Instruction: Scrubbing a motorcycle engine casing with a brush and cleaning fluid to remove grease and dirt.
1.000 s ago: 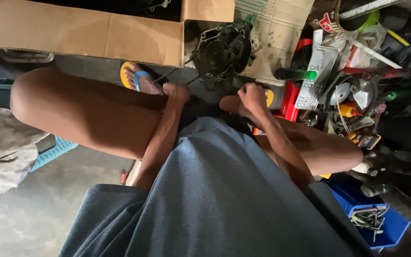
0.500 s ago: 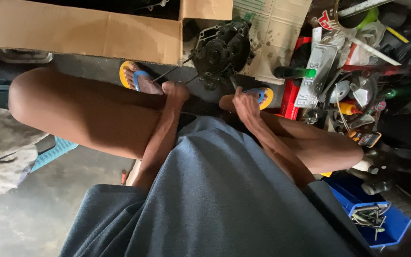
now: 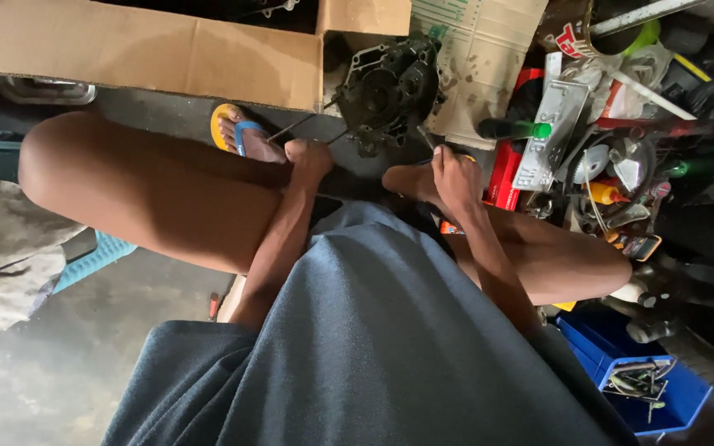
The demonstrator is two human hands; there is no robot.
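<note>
Right hand [image 3: 456, 175] has shifted slightly, clenched on a thin tool; left hand [image 3: 309, 157] grips a rod [image 3: 291, 128], both braced toward the engine part [image 3: 390, 91] on the floor [image 3: 51, 388].

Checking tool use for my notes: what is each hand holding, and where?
Left hand grips a thin metal rod at its near end; right hand grips another thin tool, mostly hidden.

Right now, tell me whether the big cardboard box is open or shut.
Open: the cardboard box has its flap folded outward, with a dark interior showing above it. Contents cannot be told.
</note>
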